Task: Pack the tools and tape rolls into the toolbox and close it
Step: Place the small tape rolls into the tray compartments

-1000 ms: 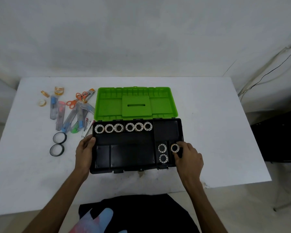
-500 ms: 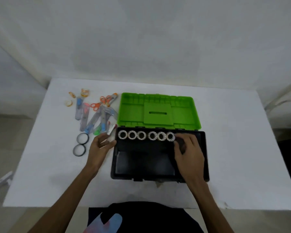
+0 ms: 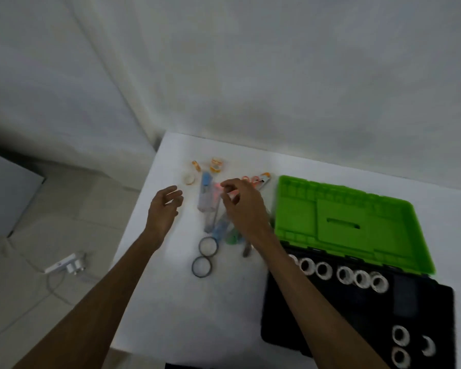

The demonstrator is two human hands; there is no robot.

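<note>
Both hands have left the toolbox (image 3: 357, 315); the right hand (image 3: 244, 206), fingers loosely spread and seemingly empty, hovers over the tools (image 3: 210, 206); pinch one cleanly.

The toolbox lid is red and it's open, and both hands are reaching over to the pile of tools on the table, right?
Not quite. The head view shows the toolbox lid is bright green, not red. The rest holds: it stands open, and the left hand and right hand are both over by the pile of tools on the table.
</note>
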